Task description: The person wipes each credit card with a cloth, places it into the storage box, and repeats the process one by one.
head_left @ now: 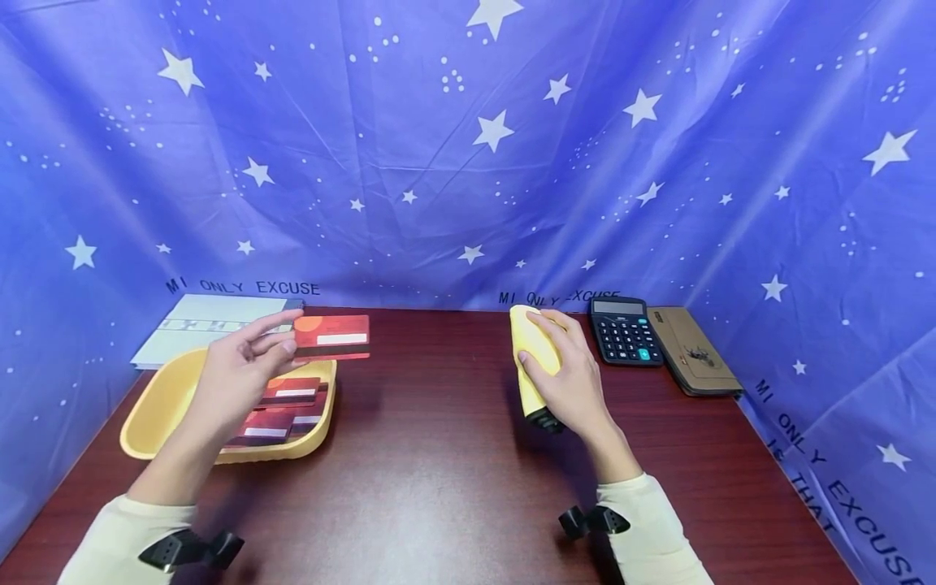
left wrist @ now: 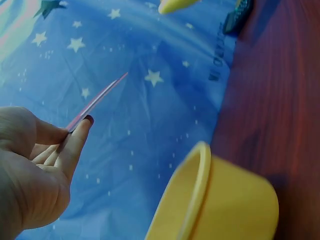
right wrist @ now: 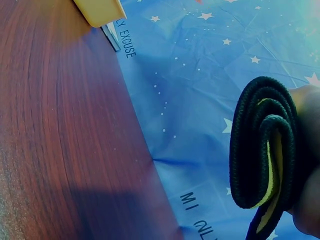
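Note:
My left hand [head_left: 241, 370] pinches a red card [head_left: 332, 337] by its left edge, thumb against fingers, above a yellow basket [head_left: 331, 406]. Several similar red cards [head_left: 263, 426] lie in the right part of that basket. In the left wrist view the card [left wrist: 97, 100] appears nearly edge-on. On the other side, my right hand [head_left: 574, 378] grips a folded yellow cloth [head_left: 532, 353] with a dark edge, held over the table. The right wrist view shows the end of the cloth [right wrist: 262, 150], its dark border folded in layers.
A white box or book [head_left: 190, 321] lies behind the basket. At the back right are a black calculator [head_left: 627, 333] and a brown wallet-like case [head_left: 695, 353]. A blue star-patterned curtain [head_left: 424, 162] surrounds the dark red wooden table [head_left: 439, 455].

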Tool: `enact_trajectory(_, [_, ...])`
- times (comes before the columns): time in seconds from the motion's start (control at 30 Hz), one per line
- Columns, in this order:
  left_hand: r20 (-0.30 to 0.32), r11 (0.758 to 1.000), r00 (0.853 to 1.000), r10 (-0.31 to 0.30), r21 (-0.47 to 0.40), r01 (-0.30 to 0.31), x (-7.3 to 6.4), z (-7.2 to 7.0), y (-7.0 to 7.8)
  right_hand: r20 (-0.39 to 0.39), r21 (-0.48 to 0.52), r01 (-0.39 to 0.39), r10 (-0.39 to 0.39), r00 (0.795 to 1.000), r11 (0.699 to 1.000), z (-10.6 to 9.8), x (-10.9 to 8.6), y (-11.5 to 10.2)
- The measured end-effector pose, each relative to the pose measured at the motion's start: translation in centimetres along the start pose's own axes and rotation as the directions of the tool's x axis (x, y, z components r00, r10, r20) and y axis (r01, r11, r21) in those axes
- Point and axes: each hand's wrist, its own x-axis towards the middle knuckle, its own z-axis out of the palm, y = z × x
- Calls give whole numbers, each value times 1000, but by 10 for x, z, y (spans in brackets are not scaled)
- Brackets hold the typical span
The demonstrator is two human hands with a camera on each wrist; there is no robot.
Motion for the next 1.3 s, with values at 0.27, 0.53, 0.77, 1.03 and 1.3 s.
enact_trajectory(0.27, [28, 996, 998, -56, -72, 57, -5, -35, -27, 9, -2, -3, 3, 1000, 1000, -1, -1, 3])
enact_trajectory(0.53, [72, 993, 995, -74, -90, 80, -6, -55, -49, 15, 4, -9, 9, 1000, 1000, -2, -2, 5])
enact_trajectory(0.77, [98, 994, 991, -96, 58, 91, -4, -61, -64, 28, 10, -23, 22, 999, 1000, -1, -2, 6])
enact_trajectory(1.03, [166, 973, 972, -167, 187, 135, -2, -59, -71, 48, 12, -54, 53, 997, 998, 0, -4, 7])
enact_trajectory(1.3, [165, 965, 968, -192, 211, 156, -1, -56, -75, 51, 6, -49, 49, 998, 999, 2, -3, 9])
